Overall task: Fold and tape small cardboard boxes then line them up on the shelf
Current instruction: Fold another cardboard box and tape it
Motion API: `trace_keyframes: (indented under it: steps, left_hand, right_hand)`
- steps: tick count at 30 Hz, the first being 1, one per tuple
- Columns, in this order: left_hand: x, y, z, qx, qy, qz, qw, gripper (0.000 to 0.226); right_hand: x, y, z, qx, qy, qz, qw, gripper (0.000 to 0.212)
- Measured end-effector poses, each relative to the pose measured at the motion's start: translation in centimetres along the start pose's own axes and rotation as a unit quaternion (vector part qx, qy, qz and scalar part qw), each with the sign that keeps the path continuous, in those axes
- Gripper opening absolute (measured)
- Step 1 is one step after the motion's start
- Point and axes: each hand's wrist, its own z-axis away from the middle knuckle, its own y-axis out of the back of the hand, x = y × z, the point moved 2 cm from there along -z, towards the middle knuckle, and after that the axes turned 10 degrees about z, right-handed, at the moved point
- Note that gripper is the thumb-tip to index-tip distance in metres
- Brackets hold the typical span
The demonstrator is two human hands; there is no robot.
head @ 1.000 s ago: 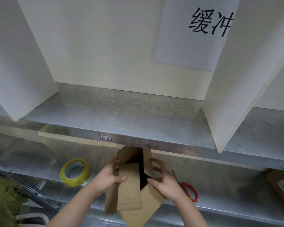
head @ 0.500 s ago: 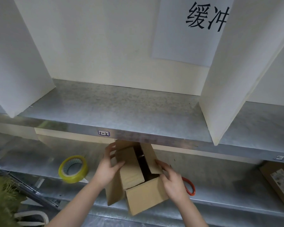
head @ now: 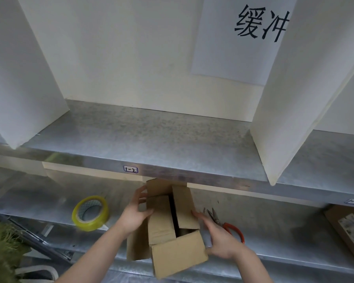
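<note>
A small brown cardboard box (head: 172,242) stands on the lower metal shelf (head: 284,250), its top flaps partly folded with a dark gap between them. My left hand (head: 134,213) rests against the box's left side, its thumb pressing the left flap. My right hand (head: 219,240) holds the box's right side, thumb at the lower corner. A roll of yellowish clear tape (head: 90,213) sits to the left of the box. The upper metal shelf (head: 151,144) runs above.
Red-handled scissors (head: 227,225) lie just right of the box, partly behind my right hand. A flat carton (head: 349,229) lies at the far right. White dividers (head: 294,99) split the upper shelf. Something green (head: 0,252) is at the lower left.
The box has been turned and set lower on the shelf. Its flaps have come closer together. My right hand slid from the top flap down to the right side.
</note>
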Motion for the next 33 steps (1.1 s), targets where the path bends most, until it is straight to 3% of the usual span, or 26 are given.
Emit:
trace_keyframes:
  steps: [6,9,11,14,19,22,24,27,30,33]
  left_hand:
    - [-0.2,0.2,-0.9,0.024,-0.018,-0.028,0.999,0.057]
    - [0.0,0.7,-0.8,0.012,-0.081,-0.099,0.992,0.043]
    - [0.1,0.7,-0.6,-0.007,-0.115,-0.105,0.988,0.043]
    - [0.1,1.1,-0.3,-0.053,-0.103,-0.111,0.987,0.040]
    - [0.2,2.6,0.4,-0.192,-0.020,-0.213,0.958,0.070]
    - [0.9,2.7,0.5,-0.280,0.071,-0.155,0.945,0.082]
    - [0.9,2.4,0.5,-0.292,0.082,-0.166,0.938,0.094]
    - [-0.1,1.5,0.5,-0.202,-0.005,-0.205,0.958,0.080]
    - [-1.0,0.9,0.6,-0.149,-0.052,-0.162,0.974,0.062]
    - [-1.3,0.7,0.6,-0.155,-0.060,-0.153,0.974,0.051]
  right_hand:
    - [1.2,-0.4,-0.4,0.069,0.006,0.121,0.990,0.090]
    - [0.2,-0.5,-0.9,0.117,-0.015,0.143,0.983,0.054]
    - [-0.2,-1.1,-1.2,0.114,-0.039,0.091,0.988,0.060]
    - [-0.9,-1.8,-0.9,0.108,-0.059,-0.086,0.989,0.063]
    - [-1.4,-2.7,-1.8,0.133,-0.105,-0.201,0.965,0.033]
    - [-1.8,-2.7,-2.4,0.136,-0.129,-0.248,0.950,0.035]
    - [-2.1,-2.6,-2.4,0.134,-0.130,-0.297,0.936,0.043]
    - [-1.9,-2.2,-2.2,0.136,-0.117,-0.287,0.941,0.060]
    - [-1.9,-1.7,-2.5,0.137,-0.117,-0.203,0.963,0.078]
    - [-2.7,-1.4,-2.8,0.146,-0.115,-0.116,0.976,0.070]
